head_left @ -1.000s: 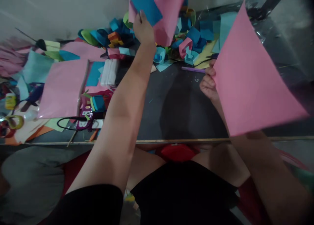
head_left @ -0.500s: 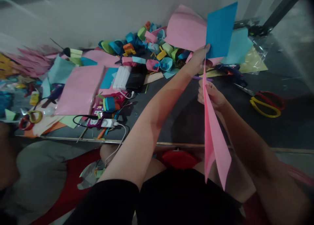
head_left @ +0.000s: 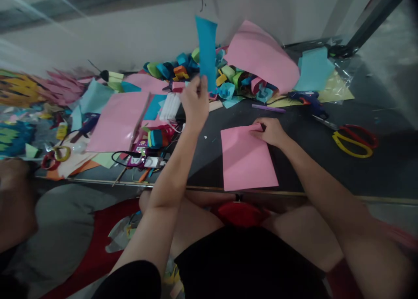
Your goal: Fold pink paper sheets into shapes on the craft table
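Lying flat on the tabletop (head_left: pixel 310 159) now instead of dangling mid-air like a moment ago, the pink sheet (head_left: pixel 246 159) is pinched at its top edge by the right hand (head_left: pixel 271 132), while the left hand (head_left: pixel 195 102) holds the blue sheet (head_left: pixel 206 51) upright, shifted leftward.

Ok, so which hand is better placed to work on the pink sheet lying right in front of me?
Probably the right. The right hand grips the far corner of the pink sheet, which lies flat on the table. The left hand is up in the air, occupied holding a blue sheet.
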Motion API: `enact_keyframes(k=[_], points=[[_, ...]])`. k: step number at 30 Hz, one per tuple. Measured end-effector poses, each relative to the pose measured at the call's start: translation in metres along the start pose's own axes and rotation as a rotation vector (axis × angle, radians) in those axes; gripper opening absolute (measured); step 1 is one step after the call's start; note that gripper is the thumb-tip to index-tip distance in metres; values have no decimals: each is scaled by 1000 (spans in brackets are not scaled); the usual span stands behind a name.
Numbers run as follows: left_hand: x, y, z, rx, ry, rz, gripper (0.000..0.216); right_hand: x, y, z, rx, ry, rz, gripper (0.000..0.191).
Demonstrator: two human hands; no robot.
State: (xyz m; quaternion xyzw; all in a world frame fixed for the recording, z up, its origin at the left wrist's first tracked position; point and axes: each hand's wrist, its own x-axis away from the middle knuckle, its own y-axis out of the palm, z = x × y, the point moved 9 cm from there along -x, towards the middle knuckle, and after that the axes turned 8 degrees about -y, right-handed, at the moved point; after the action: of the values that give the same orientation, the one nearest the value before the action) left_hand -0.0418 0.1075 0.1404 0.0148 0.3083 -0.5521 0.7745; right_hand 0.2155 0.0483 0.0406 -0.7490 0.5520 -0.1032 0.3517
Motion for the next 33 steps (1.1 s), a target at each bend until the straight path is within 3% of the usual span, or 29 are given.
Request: enact_keyframes(k=[2,4,6,8,11,14,16,18,20,21,24,27,30,33], points=[[35,10,14,-202,142,-80,45,-2,-3,-1,56,-72,58,34],[72,44,21,-386,241,-311,30,0,-13,2,18,-94,196,51],[106,77,21,-576,305,-509,31,6,-28,13,-119,-48,408,71],[133,99,21,-714,392,-662,40,13,-33,25,-307,24,524,82],[155,113,24,-815,497,-765,49,15,-18,33,-428,178,419,89],[165,114,30,-793,536,-855,49,19,-16,30,-232,314,332,65],[156,106,29,-780,437,-875,45,18,-20,24,-77,310,291,41],[127,86,15,-839,179,-794,49,14,-18,21,-41,266,221,35],[86,49,-9,-950,-150,-602,46,11,-13,20,-70,197,158,49],[66,30,-16,-975,-241,-490,47,10,-12,20,-74,156,138,58],[17,-14,-37,-1027,-327,-279,59,9,-9,16,4,50,116,71],[-4,-31,-74,-1119,-437,-355,87,8,-10,9,102,-48,133,76],[-12,-30,-96,-1174,-438,-452,92,8,-11,4,151,-125,149,65],[-16,-19,-103,-1225,-401,-536,92,7,-9,5,154,-130,136,55]])
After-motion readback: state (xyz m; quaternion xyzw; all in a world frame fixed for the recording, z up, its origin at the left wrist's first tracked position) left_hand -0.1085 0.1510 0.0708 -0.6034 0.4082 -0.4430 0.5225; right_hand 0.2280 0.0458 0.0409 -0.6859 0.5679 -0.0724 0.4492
